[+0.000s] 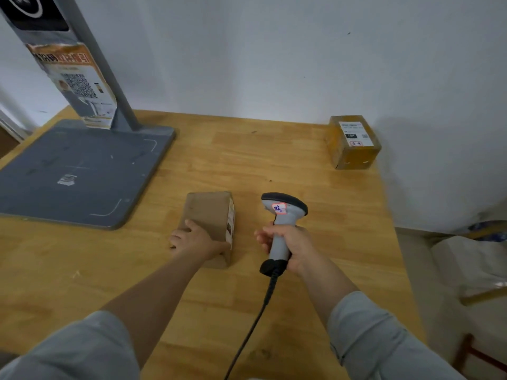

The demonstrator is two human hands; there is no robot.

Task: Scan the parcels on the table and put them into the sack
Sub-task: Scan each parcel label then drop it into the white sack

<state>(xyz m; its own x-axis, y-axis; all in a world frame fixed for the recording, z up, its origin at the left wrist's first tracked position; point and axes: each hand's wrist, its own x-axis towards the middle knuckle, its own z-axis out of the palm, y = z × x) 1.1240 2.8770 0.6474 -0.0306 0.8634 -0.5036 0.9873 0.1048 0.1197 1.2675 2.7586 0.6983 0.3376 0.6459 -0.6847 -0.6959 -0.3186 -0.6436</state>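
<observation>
A plain brown cardboard parcel lies on the wooden table, its label on the right side face. My left hand grips its near end, fingers curled over the left edge. My right hand holds the grey handle of a corded barcode scanner, whose dark head points away from me, just right of the parcel. A second parcel, wrapped in yellowish tape with a white label on top, stands at the far right corner against the wall. A white sack sits off the table's right edge.
A grey scanning stand with a flat base plate and a slanted post bearing a QR poster fills the table's far left. The scanner's black cable trails toward me. A white wall closes the back and the right.
</observation>
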